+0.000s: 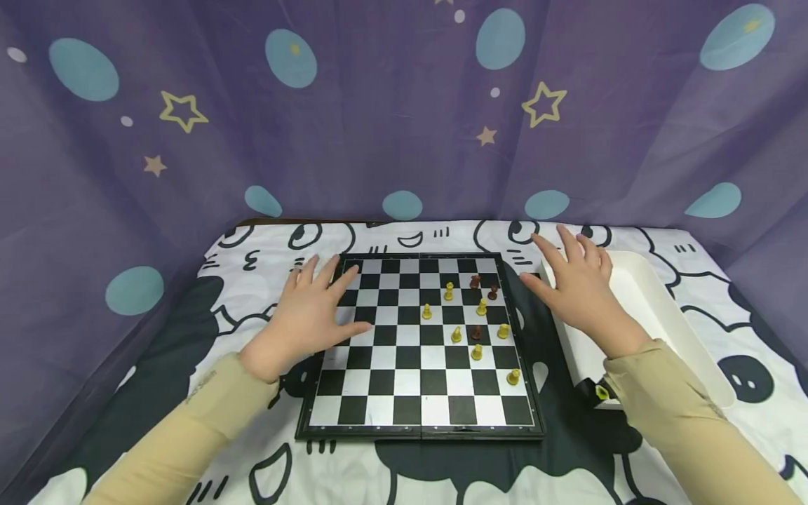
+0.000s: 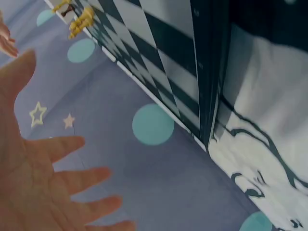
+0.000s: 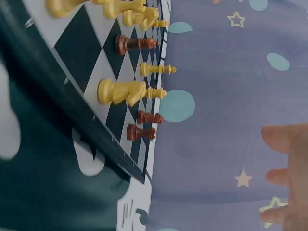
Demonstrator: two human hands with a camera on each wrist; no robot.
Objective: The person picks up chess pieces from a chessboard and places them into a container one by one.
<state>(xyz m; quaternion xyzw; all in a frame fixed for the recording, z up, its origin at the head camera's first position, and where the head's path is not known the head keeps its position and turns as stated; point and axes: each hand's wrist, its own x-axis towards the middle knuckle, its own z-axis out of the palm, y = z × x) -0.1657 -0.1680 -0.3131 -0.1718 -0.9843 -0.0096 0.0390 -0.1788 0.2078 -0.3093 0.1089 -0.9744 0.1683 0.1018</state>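
Observation:
A black and white chessboard (image 1: 407, 382) lies flat on the patterned cloth. On its right half stand several yellow chess pieces (image 1: 476, 352) and a few dark brown ones (image 1: 476, 332). My left hand (image 1: 306, 315), fingers spread, hovers over the board's left edge and holds nothing; the left wrist view shows its bare palm (image 2: 38, 187). To the right of the board, my right hand (image 1: 581, 298) is held above the white tray's near-left side with fingers apart, also holding nothing. In the right wrist view a yellow knight (image 3: 120, 91) stands near the board's edge.
The white tray (image 1: 684, 337) sits right of the board, partly covered by my right hand and sleeve. A small black object with a yellow-green end (image 1: 602, 393) shows at its near-left corner. Behind the cloth (image 1: 271, 242) hangs a purple curtain (image 1: 391, 126).

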